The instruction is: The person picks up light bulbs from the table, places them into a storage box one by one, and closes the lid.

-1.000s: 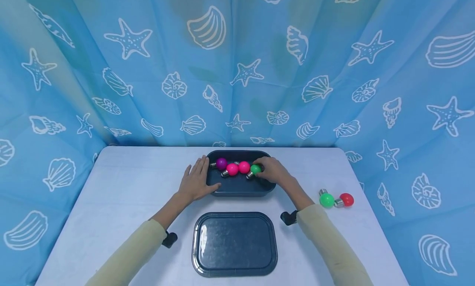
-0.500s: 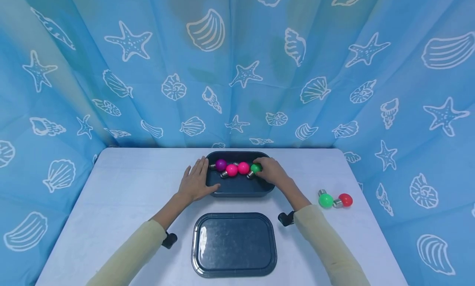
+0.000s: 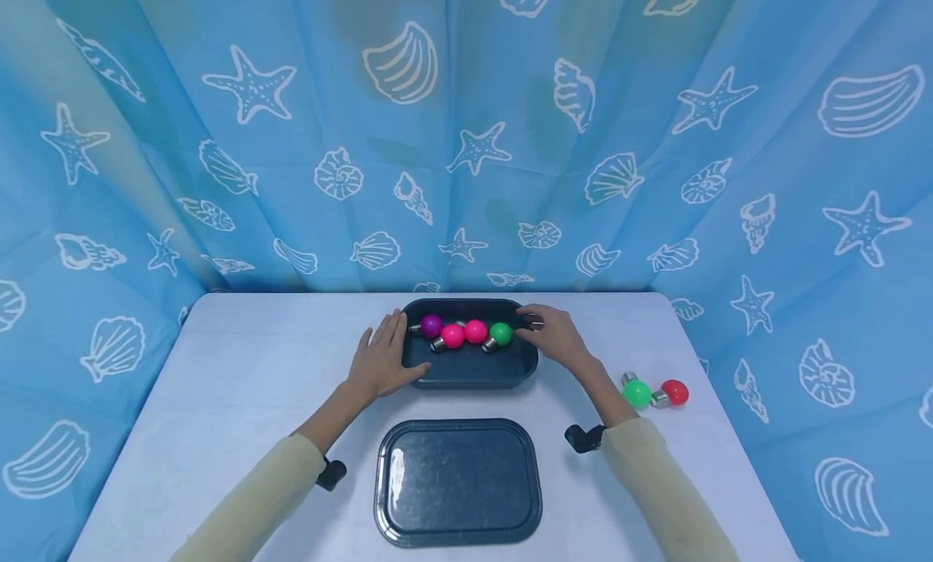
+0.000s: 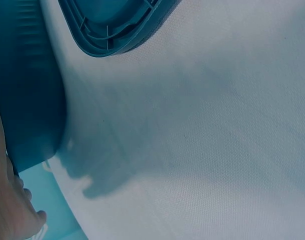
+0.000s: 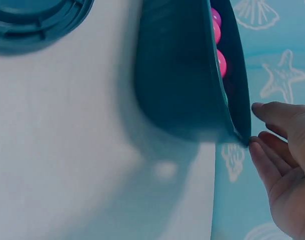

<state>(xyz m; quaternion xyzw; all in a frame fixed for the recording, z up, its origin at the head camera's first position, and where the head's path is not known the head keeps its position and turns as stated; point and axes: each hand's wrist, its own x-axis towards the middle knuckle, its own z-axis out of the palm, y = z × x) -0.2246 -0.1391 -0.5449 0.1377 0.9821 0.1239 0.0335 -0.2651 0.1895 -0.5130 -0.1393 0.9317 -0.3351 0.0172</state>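
Observation:
Inside the dark open container (image 3: 466,376) lie several coloured light bulbs: a purple bulb (image 3: 432,326), two pink bulbs (image 3: 453,335) and a green bulb (image 3: 500,333). My left hand (image 3: 379,368) rests against the container's left side with fingers straight and thumb along its front. Over the right end, my right hand (image 3: 557,335) holds nothing, its fingers loosely bent and apart from the green bulb. In the right wrist view, the right hand (image 5: 287,155) is at the container's rim (image 5: 246,140). Only the pink and purple bulbs show there.
A dark lid (image 3: 457,483) lies flat on the white table (image 3: 277,351) in front of the container. To the right, a loose green bulb (image 3: 637,394) and a red bulb (image 3: 675,392) lie together. A blue shell-print curtain (image 3: 452,141) stands behind the table.
My right hand has let go of the green bulb and moved right, to the container's right end. The green bulb stays inside. The left hand keeps its place.

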